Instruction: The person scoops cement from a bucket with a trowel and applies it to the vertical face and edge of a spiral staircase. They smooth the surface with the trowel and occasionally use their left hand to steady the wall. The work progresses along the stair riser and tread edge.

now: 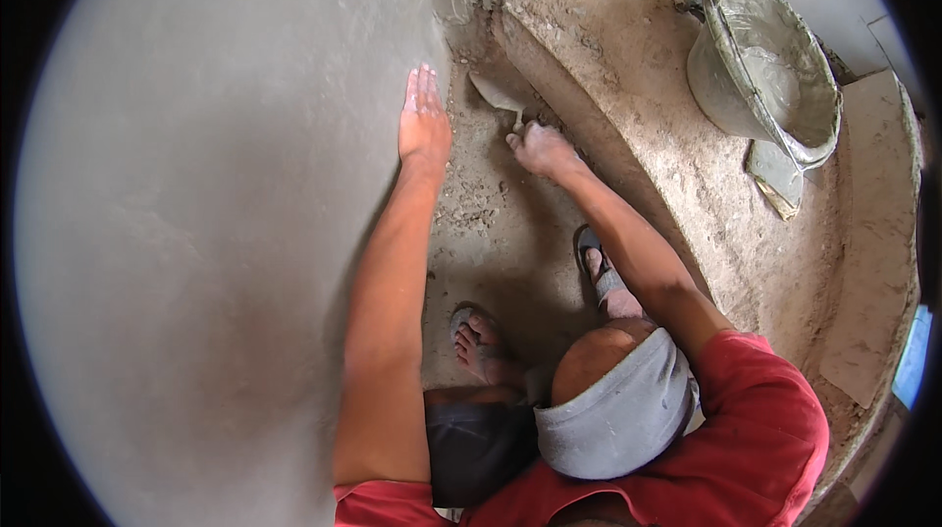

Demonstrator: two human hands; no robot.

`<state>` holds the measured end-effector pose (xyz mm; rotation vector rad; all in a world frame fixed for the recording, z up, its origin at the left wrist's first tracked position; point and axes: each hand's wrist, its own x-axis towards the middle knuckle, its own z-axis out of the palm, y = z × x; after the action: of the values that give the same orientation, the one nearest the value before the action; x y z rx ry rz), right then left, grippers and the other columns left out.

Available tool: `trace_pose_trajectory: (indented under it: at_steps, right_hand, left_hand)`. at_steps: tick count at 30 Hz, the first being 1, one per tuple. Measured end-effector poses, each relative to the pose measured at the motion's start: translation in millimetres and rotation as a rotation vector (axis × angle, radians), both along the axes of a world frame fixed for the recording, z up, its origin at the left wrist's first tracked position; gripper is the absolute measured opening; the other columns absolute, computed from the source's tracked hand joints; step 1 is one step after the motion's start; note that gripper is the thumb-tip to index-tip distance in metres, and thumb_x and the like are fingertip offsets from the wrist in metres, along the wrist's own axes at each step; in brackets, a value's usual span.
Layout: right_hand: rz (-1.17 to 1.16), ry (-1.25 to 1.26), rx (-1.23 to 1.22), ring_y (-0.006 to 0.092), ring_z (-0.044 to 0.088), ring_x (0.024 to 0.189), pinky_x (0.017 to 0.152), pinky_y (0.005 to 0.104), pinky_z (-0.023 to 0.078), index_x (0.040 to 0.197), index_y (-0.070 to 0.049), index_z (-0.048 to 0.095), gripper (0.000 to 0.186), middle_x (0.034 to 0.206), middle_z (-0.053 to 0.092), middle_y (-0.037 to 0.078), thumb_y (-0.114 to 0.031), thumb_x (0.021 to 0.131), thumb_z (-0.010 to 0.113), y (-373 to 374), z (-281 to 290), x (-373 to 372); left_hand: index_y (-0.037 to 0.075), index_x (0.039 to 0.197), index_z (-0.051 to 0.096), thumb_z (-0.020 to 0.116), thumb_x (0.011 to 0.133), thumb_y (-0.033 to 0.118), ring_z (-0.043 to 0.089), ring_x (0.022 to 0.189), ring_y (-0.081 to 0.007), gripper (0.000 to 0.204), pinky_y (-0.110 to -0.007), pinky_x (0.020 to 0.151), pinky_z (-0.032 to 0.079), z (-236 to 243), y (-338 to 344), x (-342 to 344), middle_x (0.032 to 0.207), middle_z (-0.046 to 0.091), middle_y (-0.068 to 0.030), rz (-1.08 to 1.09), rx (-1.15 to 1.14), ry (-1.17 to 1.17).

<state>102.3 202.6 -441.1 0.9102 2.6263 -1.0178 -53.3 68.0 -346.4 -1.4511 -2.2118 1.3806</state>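
My left hand (425, 123) lies flat, fingers stretched out together, against the smooth grey plastered wall (216, 184) near its edge. Closed around the handle of a trowel, my right hand (546, 150) is low over the dusty floor. The pointed metal blade of the trowel (496, 91) reaches up and left from the fist, close to the foot of the wall. Most of the handle is hidden by my fingers. Loose crumbs of mortar (471, 218) are scattered on the floor between my two arms.
A mortar-caked bucket (721, 76) with wet grey mix inside stands on the raised rough ledge (638, 85) at right. A flat grey block (775, 174) lies beside it. The ledge's edge runs along my right arm. My sandalled feet (481, 341) are on the floor.
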Motion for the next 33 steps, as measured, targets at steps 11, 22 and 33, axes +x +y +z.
trace_pose_trajectory:
  at_steps: [11, 22, 33]
  right_hand:
    - [0.033, -0.068, 0.018, 0.0479, 0.072, 0.107, 0.096, 0.0537, 0.058, 0.110, 0.004, 0.069, 0.052, 0.110, 0.074, 0.030, -0.045, 0.106, 0.052, 2.0, 31.9, 10.8]
    - [0.489, -0.258, 0.095, 0.0440, 0.073, 0.109, 0.093, 0.0525, 0.060, 0.136, -0.001, 0.062, 0.061, 0.115, 0.074, 0.028, -0.052, 0.104, 0.057, -48.4, 36.5, 79.2]
    - [0.427, -0.115, -0.121, 0.0471, 0.072, 0.096, 0.086, 0.0533, 0.058, 0.118, -0.003, 0.067, 0.050, 0.105, 0.074, 0.026, -0.049, 0.103, 0.058, -57.2, 5.1, 126.9]
  left_hand:
    - [0.002, 0.166, 0.030, 0.035, 0.112, 0.027, 0.009, 0.165, -0.0334, 0.060, -0.055, 0.134, 0.003, 0.8, 3.4, 2.2, 0.178, 0.018, -0.0115, 0.017, -0.041, 0.024]
    - [0.000, 0.165, 0.033, 0.033, 0.113, 0.029, 0.010, 0.165, -0.0358, 0.059, -0.056, 0.133, 0.002, -3.3, 1.5, -2.1, 0.177, 0.021, -0.0140, 0.011, -0.045, -0.016]
    - [0.000, 0.164, 0.033, 0.035, 0.113, 0.029, 0.012, 0.165, -0.0360, 0.060, -0.057, 0.133, 0.003, 4.5, -0.6, 2.5, 0.177, 0.022, -0.0150, -0.006, -0.082, -0.030]
